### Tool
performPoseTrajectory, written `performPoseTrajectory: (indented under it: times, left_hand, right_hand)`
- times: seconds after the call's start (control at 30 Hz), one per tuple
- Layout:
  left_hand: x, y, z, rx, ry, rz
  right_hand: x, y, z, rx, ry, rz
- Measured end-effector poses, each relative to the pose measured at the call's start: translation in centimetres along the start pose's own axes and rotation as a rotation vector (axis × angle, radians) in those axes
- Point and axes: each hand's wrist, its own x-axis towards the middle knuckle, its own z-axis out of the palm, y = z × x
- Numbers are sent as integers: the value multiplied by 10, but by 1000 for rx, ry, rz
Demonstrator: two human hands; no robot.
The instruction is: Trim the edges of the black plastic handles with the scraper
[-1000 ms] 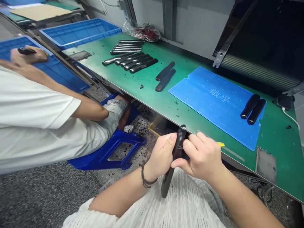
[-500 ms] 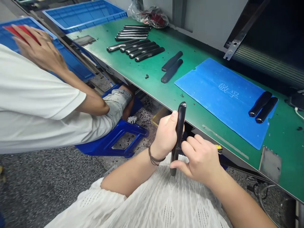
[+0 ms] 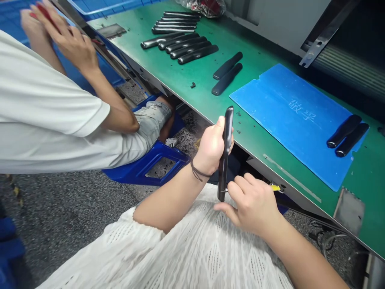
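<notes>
My left hand (image 3: 211,145) is wrapped round a glossy black plastic handle (image 3: 223,164), held nearly upright above my lap. Closed beside its lower end, my right hand (image 3: 254,202) grips a trimming knife (image 3: 275,188). Only the knife's yellow end and a thin metal tip show; the rest is hidden in my fist. That tip meets the edge of the handle near the bottom. My right thumb points toward the handle's lower end. Two more black handles (image 3: 343,131) lie on the blue mat (image 3: 279,116) at the right.
Several black handles (image 3: 192,48) lie in rows on the green bench (image 3: 198,98), and two (image 3: 227,71) lie nearer the mat. Small black scraps (image 3: 193,85) dot the bench. At left, a co-worker's hands (image 3: 75,48) hold something red near blue crates (image 3: 102,8). A blue stool (image 3: 147,164) stands below.
My left hand has raised the black handle, so the knife tip now meets it nearer its lower end. The view has shifted slightly. The co-worker's second hand has come into sight.
</notes>
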Motion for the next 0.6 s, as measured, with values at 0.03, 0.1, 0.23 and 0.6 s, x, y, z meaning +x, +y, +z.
performPoseTrajectory:
  times: [0.03,0.1,0.23,0.6]
  left_hand:
    - [2,1,0,-23,7,-23]
    - [5,3,0,-70,20,-64]
    - [12,-1,-2,-139,72,-130]
    - [42,11,-24,-141,294,-85]
  right_hand:
    - [0,0,0,-13,9,-6]
    - [1,1,1,-42,41,-17]
    - [1,4,6,-101,87,-14]
    - [1,9,7,35,185,114]
